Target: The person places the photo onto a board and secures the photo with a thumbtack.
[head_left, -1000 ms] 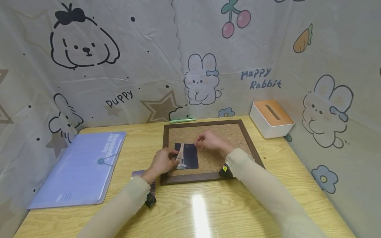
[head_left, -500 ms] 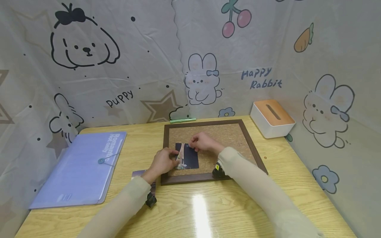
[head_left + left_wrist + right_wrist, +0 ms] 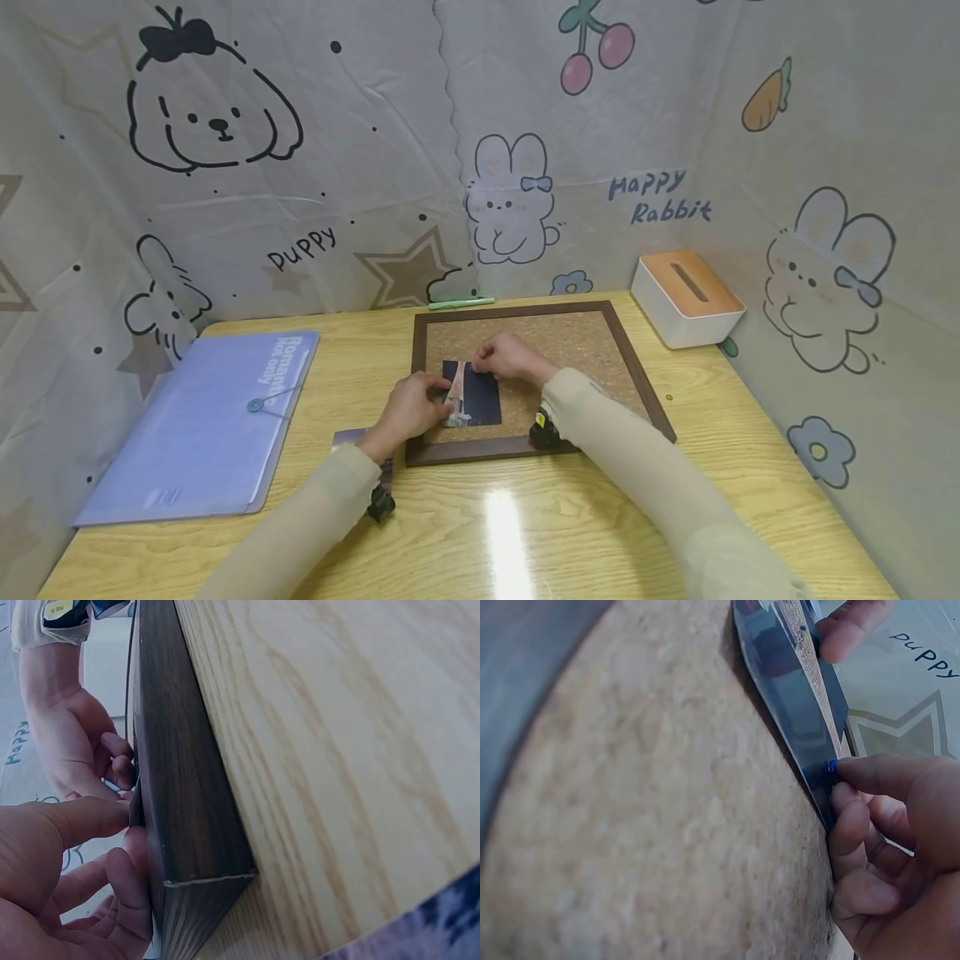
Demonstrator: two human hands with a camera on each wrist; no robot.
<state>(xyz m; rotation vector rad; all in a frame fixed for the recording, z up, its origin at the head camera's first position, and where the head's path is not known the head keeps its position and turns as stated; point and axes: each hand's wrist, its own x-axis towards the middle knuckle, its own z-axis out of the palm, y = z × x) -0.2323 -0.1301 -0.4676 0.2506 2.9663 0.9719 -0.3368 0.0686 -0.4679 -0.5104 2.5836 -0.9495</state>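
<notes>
Your right hand (image 3: pixel 513 357) pinches a small blue pin (image 3: pixel 831 766) between thumb and finger at the photo (image 3: pixel 483 400)'s upper edge; your left hand (image 3: pixel 410 404) has thumb and forefinger parted, both touching its left side. The photo lies toward the left of the cork board (image 3: pixel 562 350). For a clean fix, square the sheet first, then push the pin straight down, bracing nearby, since the glossy, thin paper bows off the cork and could slip. The cork looks grainy and should take a point easily; its dark wood-grained frame (image 3: pixel 465 452) is rectangular and raised, on a pale, shiny table (image 3: pixel 450 533).
</notes>
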